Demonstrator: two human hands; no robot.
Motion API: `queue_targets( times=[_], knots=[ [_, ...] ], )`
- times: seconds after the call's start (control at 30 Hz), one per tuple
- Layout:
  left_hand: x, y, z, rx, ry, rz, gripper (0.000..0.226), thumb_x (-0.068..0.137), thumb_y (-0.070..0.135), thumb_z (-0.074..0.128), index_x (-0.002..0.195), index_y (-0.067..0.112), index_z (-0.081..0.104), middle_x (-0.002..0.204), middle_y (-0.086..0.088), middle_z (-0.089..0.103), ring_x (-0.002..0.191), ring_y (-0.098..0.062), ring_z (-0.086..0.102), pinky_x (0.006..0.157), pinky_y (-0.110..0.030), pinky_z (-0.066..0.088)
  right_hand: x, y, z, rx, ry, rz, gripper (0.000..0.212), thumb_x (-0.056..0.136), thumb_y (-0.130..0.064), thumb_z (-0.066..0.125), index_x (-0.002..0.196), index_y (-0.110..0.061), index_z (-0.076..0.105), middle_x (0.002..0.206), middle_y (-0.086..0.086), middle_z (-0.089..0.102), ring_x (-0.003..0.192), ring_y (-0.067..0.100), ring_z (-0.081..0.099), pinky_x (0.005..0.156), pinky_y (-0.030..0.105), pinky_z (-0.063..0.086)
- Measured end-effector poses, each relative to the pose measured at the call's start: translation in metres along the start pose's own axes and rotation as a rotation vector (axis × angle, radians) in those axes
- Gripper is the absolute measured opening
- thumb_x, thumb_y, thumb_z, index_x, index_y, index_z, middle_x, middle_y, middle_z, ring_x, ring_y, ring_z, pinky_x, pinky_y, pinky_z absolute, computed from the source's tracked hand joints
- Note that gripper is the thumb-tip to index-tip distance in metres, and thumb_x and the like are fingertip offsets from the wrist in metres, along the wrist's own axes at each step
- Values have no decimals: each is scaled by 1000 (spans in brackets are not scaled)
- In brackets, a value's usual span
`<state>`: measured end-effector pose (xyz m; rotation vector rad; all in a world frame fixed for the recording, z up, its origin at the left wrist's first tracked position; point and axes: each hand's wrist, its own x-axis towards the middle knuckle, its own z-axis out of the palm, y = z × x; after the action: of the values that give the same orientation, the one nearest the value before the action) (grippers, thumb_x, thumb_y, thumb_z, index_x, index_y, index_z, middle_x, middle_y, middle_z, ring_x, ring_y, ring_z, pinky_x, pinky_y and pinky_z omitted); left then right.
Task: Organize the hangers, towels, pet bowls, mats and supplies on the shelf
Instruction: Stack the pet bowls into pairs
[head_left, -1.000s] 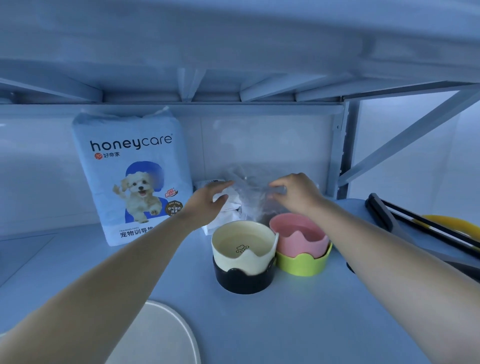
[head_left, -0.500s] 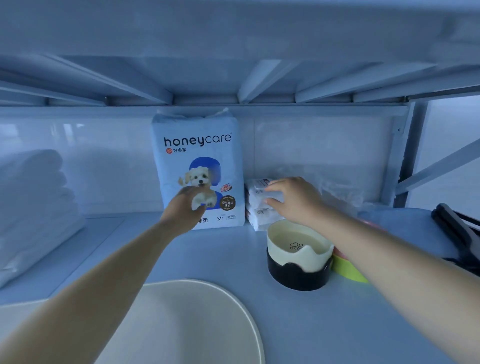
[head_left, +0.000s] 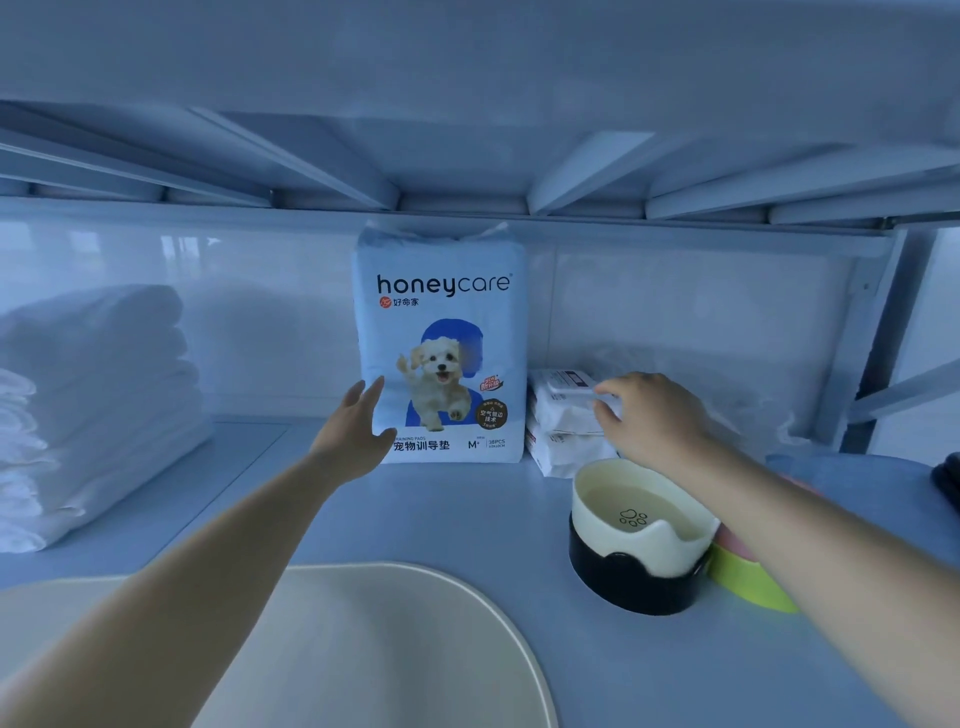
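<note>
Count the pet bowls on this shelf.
4: cream bowl nested in black bowl, right of centre; pink bowl in green bowl beside them, partly behind the right forearm, which may hide more.

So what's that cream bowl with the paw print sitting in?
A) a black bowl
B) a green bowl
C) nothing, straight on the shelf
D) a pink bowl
A: the cream bowl is nested inside the black bowl, whose dark rim shows all round its base. The green bowl stands beside them.
</note>
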<state>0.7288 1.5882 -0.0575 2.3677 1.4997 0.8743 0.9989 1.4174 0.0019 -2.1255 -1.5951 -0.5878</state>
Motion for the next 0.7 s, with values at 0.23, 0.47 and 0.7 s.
queue_targets(
  times=[0.23, 0.47, 0.7],
  knots=[
    [5, 0, 1, -47, -23, -81, 81, 91, 23, 52, 149, 13, -3, 152, -9, 24, 131, -29, 36, 90, -36, 41, 3, -46, 8, 81, -6, -109, 27, 93, -33, 46, 111, -23, 64, 114, -3, 64, 108, 22, 55, 78, 30, 45],
    [5, 9, 13, -36, -75, -80, 55, 90, 21, 52, 139, 9, 29, 141, -11, 40, 118, -29, 46, 80, -31, 40, 3, -44, 15, 80, -53, -106, 29, 93, -34, 45, 115, -25, 62, 115, -3, 63, 110, 21, 53, 80, 30, 44],
    [12, 1, 19, -70, -80, -84, 67, 90, 13, 49, 148, 22, 17, 157, 4, 14, 137, -21, 31, 86, -24, 39, 14, -34, 11, 64, -78, -105, 30, 93, -35, 46, 118, -25, 60, 120, -2, 62, 113, 22, 53, 82, 31, 44]
  ],
)
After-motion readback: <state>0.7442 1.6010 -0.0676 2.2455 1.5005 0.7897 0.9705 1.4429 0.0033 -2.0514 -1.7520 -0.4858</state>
